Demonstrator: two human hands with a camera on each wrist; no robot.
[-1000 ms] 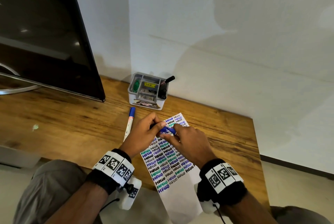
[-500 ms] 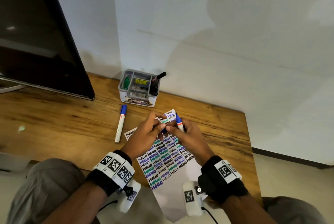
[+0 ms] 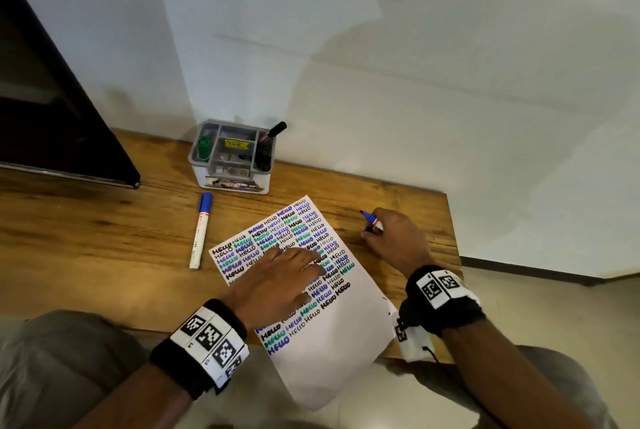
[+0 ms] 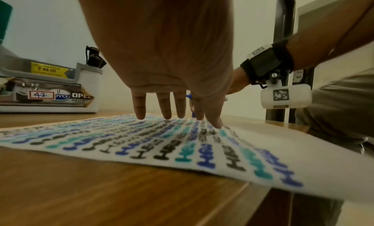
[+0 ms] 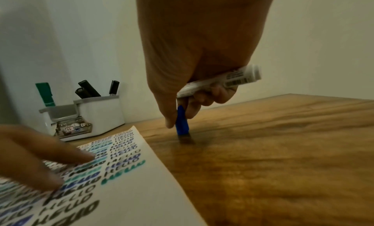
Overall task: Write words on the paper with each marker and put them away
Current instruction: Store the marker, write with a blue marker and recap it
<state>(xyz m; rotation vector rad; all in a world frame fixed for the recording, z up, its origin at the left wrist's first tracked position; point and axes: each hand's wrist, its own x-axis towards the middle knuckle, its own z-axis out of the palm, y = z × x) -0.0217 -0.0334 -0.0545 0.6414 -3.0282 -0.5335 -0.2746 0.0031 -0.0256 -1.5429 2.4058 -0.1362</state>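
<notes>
The right hand (image 3: pixel 394 241) was curled round an uncapped blue marker (image 5: pixel 220 80), white barrel across the palm and tip pointing away, while its thumb and forefinger pinched the blue cap (image 5: pixel 182 120), which stood on the bare desk (image 3: pixel 104 238) just right of the paper (image 3: pixel 346 342). The left hand (image 3: pixel 277 279) lay flat with straight fingers (image 4: pixel 139 107) on the sheet, gripping nothing. The paper, crowded with rows of HELLO, hung over the near edge of the desk; thin and limp, it would likely slide or buckle unless held down flat like that. The marker looked light, stiff and smooth, best held on the barrel near the tip for writing. A second blue-capped marker (image 3: pixel 200 231) lay left of the sheet, and the organiser box (image 3: pixel 230 183) at the far wall held green and black markers.
</notes>
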